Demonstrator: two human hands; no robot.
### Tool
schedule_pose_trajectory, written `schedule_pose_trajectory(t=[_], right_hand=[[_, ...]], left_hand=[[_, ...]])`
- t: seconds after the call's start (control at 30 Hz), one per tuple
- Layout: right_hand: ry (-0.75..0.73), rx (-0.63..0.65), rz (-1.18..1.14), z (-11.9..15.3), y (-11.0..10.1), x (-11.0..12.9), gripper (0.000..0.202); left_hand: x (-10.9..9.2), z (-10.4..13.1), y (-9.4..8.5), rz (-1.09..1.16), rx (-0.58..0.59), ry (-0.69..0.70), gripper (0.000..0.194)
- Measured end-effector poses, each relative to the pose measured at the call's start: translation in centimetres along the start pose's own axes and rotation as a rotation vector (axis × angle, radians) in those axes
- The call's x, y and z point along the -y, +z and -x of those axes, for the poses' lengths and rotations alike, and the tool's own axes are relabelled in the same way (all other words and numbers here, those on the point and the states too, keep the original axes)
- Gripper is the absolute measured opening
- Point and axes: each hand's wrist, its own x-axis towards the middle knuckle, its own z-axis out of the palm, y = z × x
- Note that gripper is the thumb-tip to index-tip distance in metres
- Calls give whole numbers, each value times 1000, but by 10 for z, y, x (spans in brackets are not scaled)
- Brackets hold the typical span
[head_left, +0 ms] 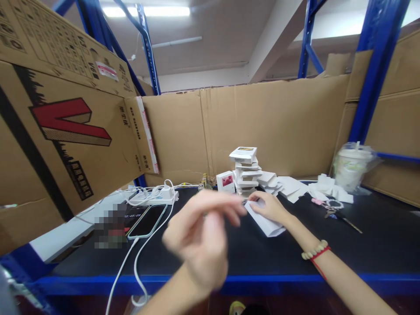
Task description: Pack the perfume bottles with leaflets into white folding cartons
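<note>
Head view: right hand grips folded paper; bag holds cup (lidded).

White folded paper, lying slanted, on black tabletop

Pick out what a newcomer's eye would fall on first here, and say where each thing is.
Probably the big red V on the cardboard box at the left. Next, the blurred left hand, raised in the centre foreground. Then perhaps the uneven stack of small white boxes near the cardboard wall, beyond the right hand, which grips folded white paper.
</note>
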Motion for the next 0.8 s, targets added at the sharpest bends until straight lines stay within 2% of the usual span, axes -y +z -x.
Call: schedule_pose_trajectory(t=[0.07, 0.17, 0.23, 0.3, 0.37, 0.43, 0.5, 0.57, 0.67, 0.8], right_hand=[[13, -8, 17, 0, -2, -1, 13], [47, -15, 57, 0, -6, -2, 13], [73, -25, 91, 1, -10, -2, 14], [105, -43, 126, 1, -13, -1, 16], [133, -66, 154, 0, -15, -1, 16], [156, -92, 171, 0, -16, -1, 16], [168, -118, 175, -1, -16, -2, 16], [180, -148, 174, -2, -15, -2, 16], [201, -185, 169, -3, -15, -3, 18], [216, -211, 156, -3, -14, -6, 18]], left_hand=[[21, -16, 29, -102, 72, 21, 17], [60, -35, 67, -301, 249, -90, 14], [83, -44, 86, -440, 365, -144, 26], [101, -51, 99, -539, 437, -260, 41], [111, -56, 109, -563, 428, -466, 53], [117, -60, 117, -531, 355, -624, 60], [120, -63, 123, -488, 290, -763, 61], [125, -66, 126, -431, 249, -885, 54], [133, -67, 124, -358, 218, -938, 37], [140, -66, 116, -272, 177, -980, 36]])
